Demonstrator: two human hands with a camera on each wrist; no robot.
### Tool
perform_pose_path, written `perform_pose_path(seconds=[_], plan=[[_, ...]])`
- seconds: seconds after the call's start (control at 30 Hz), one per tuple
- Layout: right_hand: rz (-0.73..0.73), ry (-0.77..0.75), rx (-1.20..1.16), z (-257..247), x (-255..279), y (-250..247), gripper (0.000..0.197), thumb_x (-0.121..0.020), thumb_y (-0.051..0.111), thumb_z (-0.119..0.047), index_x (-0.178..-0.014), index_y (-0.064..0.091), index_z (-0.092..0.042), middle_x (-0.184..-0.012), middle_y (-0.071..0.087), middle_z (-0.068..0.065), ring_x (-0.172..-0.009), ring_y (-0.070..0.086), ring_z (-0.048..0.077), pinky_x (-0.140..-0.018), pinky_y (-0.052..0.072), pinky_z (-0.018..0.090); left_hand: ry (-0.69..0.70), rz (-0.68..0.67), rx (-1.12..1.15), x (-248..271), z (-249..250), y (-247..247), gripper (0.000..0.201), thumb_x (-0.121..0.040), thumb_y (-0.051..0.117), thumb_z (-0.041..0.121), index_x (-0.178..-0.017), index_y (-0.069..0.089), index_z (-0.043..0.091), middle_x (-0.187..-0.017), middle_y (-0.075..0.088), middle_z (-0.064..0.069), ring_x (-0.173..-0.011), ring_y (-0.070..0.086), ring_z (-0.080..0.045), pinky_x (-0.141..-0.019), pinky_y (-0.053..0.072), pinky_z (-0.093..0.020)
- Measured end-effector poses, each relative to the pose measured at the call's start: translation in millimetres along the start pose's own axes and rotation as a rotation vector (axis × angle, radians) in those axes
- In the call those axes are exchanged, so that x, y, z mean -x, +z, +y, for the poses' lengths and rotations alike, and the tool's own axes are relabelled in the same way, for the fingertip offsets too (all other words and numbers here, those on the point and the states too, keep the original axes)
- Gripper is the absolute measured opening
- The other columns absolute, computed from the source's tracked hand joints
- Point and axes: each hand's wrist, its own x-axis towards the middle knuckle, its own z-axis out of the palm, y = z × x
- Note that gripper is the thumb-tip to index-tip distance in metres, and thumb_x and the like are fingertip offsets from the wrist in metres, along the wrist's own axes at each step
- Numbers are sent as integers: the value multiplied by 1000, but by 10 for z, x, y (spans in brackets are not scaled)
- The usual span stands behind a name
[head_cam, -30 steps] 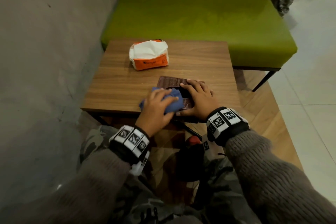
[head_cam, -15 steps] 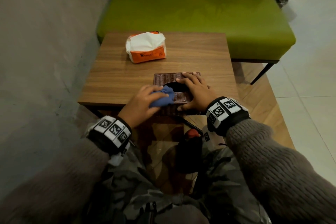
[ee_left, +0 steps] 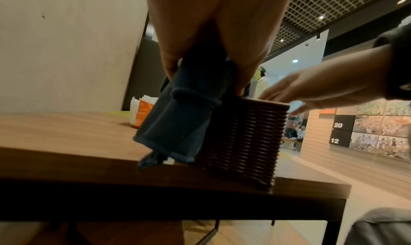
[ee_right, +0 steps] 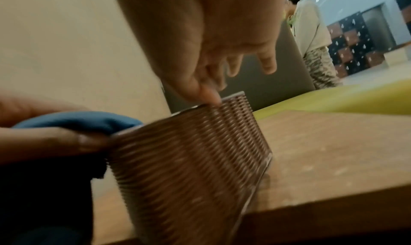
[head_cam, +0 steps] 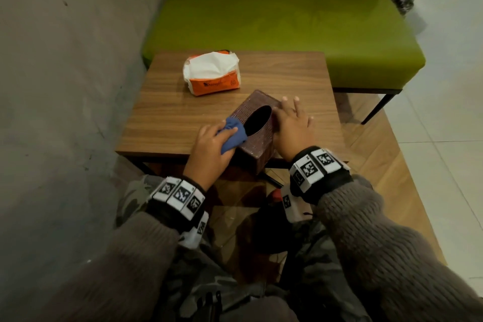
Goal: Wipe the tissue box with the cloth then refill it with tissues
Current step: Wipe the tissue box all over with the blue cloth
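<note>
tissue box (head_cam: 257, 128) now turned askew, between left hand (head_cam: 209, 149) bunching cloth (head_cam: 232, 133) and right hand (head_cam: 292, 128), seemingly flat-fingered

Head view: we note dim, warm indoor light and soft focus, with straight edges bowing toward the frame borders. Beyond the hands, the tabletop (head_cam: 274, 78) carries a faint sheen. Left wrist view: we see bright ceiling spots (ee_left: 295, 61) above and beyond the hands, and deep shadow beneath the tabletop edge. Right wrist view: the tissue box (ee_right: 189, 161) is smeared by motion blur; the background is hazy.
</note>
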Motion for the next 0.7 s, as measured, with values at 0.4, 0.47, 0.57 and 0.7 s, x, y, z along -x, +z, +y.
perform_pose_path(seconds=[0.4, 0.47, 0.57, 0.7], plan=[[64, 80, -298, -199, 129, 418, 70, -97, 47, -27, -153, 13, -4, -162, 6, 12, -149, 10, 24, -119, 18, 40, 235, -175, 11, 180, -15, -72, 45, -79, 53, 18, -123, 60, 10, -128, 56, -15, -116, 40, -23, -100, 31, -27], [59, 23, -298, -189, 88, 405, 69, -95, 49, -23, -152, 16, -3, -162, 9, 14, -149, 11, 25, -120, 14, 36, 147, -158, 33, -24, -47, -93, 42, -83, 56, 16, -125, 59, 11, -130, 54, -16, -118, 43, -29, -100, 24, -22], [18, -51, -273, -116, 34, 397, 67, -96, 46, -26, -152, 18, -2, -161, 11, 15, -149, 11, 26, -121, 12, 35, 10, -98, 64, -378, -77, -6, 42, -85, 64, 11, -127, 58, 11, -137, 49, -15, -125, 41, -33, -105, 23, -26], [-14, -77, -144, 37, -39, 343, 67, -94, 34, -36, -153, 17, -9, -162, 11, 8, -150, 9, 23, -119, 18, 46, 62, -114, 54, -315, -23, 82, 45, -84, 64, 16, -129, 56, 13, -142, 45, -13, -130, 37, -31, -111, 26, -36]])
